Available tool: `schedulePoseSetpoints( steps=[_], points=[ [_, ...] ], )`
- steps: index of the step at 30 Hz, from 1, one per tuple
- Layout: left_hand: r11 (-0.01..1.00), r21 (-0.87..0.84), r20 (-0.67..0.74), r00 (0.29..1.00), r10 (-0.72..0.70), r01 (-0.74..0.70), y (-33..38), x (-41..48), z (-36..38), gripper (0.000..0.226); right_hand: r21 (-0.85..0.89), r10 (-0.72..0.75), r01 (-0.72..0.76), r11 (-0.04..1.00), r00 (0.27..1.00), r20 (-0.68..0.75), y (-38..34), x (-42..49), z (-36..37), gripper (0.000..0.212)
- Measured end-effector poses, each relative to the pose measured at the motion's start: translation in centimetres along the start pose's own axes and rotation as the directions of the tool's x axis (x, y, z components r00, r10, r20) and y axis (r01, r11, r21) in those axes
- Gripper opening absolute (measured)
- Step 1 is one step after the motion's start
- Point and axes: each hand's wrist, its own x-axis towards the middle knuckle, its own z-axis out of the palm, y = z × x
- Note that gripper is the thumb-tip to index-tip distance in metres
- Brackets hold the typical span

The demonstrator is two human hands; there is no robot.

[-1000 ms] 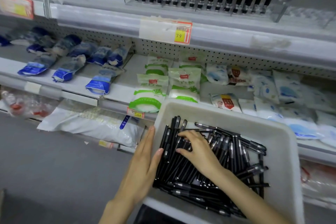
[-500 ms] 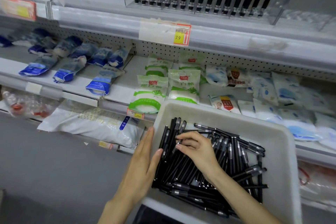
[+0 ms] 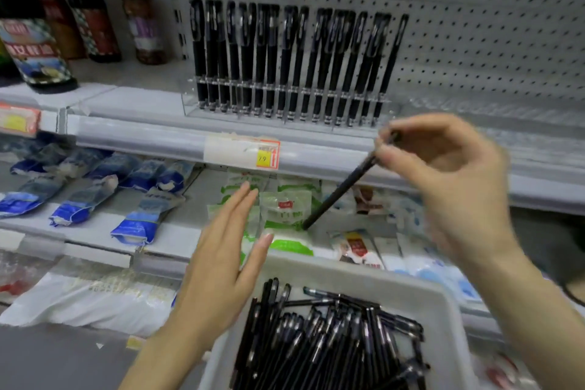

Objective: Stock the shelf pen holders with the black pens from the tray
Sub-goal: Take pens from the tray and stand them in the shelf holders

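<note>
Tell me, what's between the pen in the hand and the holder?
Only bare shelf edge, seen in the head view. The right hand pinches the pen close by the holder's right end.

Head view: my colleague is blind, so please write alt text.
The right hand pinches a black pen near the shelf's pen holder; the open left hand hovers beside the white tray of pens.

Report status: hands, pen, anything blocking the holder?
Right hand pinches one black pen near its top end, tilted, short of the pen holder. Left hand open, flat, by the left rim of the tray. Nothing between pen and holder.
</note>
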Motion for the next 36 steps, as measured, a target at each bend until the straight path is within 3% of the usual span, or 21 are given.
schedulePoseSetpoints(
  steps=[5, 10, 14, 23, 36],
  points=[
    [0.934, 0.213, -0.069, 0.949, 0.308, -0.287, 3.7, 8.4, -0.5, 0.056, -0.106, -0.269, 0.257, 0.961, 0.956, -0.12, -4.1, 8.9, -2.9, 0.025],
    [0.883, 0.341, -0.026, 0.936, 0.352, -0.323, 5.2, 14.1, 0.2, 0.057, -0.3, -0.371, 0.335, 0.893, 0.926, -0.067, -4.7, 14.3, -3.2, 0.023],
    [0.865, 0.389, 0.017, 0.941, 0.338, -0.317, 4.7, 15.3, 1.3, 0.057, -0.347, -0.326, 0.294, 0.89, 0.944, -0.037, -3.1, 15.9, -3.1, 0.022],
    [0.868, 0.364, -0.032, 0.927, 0.373, -0.337, 4.7, 16.3, 1.7, 0.058, -0.386, -0.2, 0.188, 0.903, 0.98, 0.01, 0.4, 16.4, -2.9, 0.021],
    [0.87, 0.377, -0.009, 0.938, 0.347, -0.318, 4.7, 16.5, 1.6, 0.06, -0.431, -0.091, 0.101, 0.897, 0.995, 0.043, 0.4, 17.4, -2.9, 0.027]
  ],
)
